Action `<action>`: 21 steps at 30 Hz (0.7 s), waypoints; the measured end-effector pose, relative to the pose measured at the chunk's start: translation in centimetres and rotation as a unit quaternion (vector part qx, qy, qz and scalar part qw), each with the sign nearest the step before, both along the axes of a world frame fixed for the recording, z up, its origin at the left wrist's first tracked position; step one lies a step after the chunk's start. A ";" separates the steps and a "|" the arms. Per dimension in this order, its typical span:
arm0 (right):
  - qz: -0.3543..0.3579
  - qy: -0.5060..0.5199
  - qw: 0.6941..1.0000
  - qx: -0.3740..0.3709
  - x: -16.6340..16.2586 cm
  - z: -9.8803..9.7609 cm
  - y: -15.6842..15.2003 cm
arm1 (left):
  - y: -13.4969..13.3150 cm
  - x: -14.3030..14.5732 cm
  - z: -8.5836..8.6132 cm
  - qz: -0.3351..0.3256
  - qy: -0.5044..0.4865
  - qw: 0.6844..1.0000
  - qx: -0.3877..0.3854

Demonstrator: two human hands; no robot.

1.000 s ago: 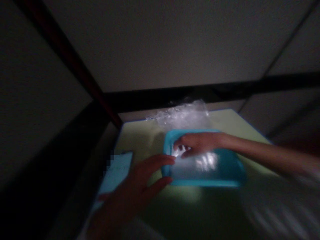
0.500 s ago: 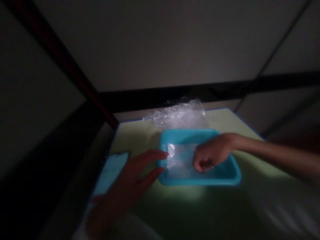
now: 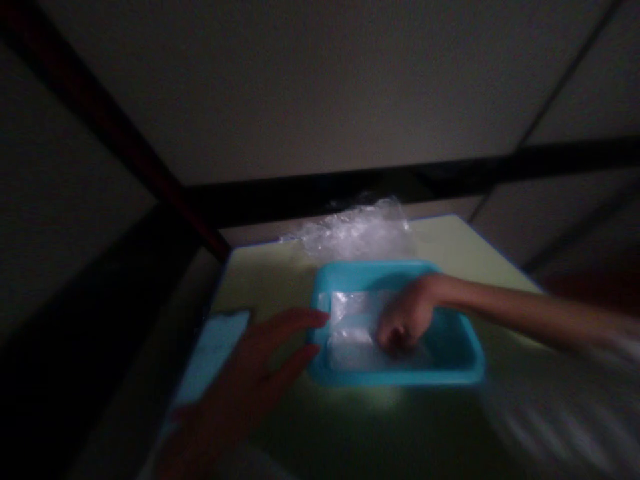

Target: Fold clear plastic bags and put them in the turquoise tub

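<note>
A light blue plastic tray (image 3: 395,378) holds clear, shiny plastic packets (image 3: 350,350) on its left side. My right hand (image 3: 407,320) reaches into the tray from the right. Its fingers are curled down against the packets, and what they hold, if anything, is hidden. At the tray's left edge is my left hand (image 3: 270,360), thumb and fingers apart with nothing between them. Its fingertips are at the rim; whether they touch it I cannot tell. The picture is dim and blurred.
Behind the tray, a crumpled heap of clear plastic (image 3: 360,230) lies on the pale green table (image 3: 270,273). A flat light blue item (image 3: 213,350) is at the table's left edge. A wall (image 3: 325,93) rises beyond the far edge.
My right hand has moved a little left and nearer within the tray. The packets now show a split between two shiny parts. My left hand stays open by the rim.
</note>
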State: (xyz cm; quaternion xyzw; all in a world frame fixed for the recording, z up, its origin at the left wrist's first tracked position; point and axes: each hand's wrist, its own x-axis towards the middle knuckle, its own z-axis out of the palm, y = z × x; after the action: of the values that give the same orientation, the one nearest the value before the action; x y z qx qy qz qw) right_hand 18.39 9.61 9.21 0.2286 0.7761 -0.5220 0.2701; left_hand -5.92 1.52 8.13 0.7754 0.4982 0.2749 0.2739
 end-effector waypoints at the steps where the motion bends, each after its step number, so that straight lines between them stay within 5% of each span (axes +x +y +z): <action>1: -0.003 0.000 1.000 -0.002 0.1 -0.1 0.0 | 0.0 0.0 0.0 0.000 0.001 1.000 0.000; 8: -0.010 -0.004 1.000 0.000 0.2 -0.4 -0.2 | 0.1 -0.1 0.0 -0.008 -0.008 1.000 0.011; 13: 0.011 0.001 1.000 0.025 0.6 1.2 -0.3 | 0.1 0.0 0.2 -0.008 -0.007 1.000 0.012; 18: -0.066 0.099 0.975 0.187 3.4 4.1 -0.1 | 0.8 0.6 0.6 0.042 -0.049 0.997 0.038; 21: -0.205 0.136 0.910 0.333 5.4 5.4 -0.3 | 1.3 1.0 0.5 0.116 -0.070 0.991 -0.022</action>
State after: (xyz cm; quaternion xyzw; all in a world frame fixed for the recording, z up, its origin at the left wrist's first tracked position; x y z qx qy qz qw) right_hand 23.80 9.32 14.63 0.3863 0.8702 -0.3029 -0.0430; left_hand -4.94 2.82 8.61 0.6848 0.5701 0.3477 0.2917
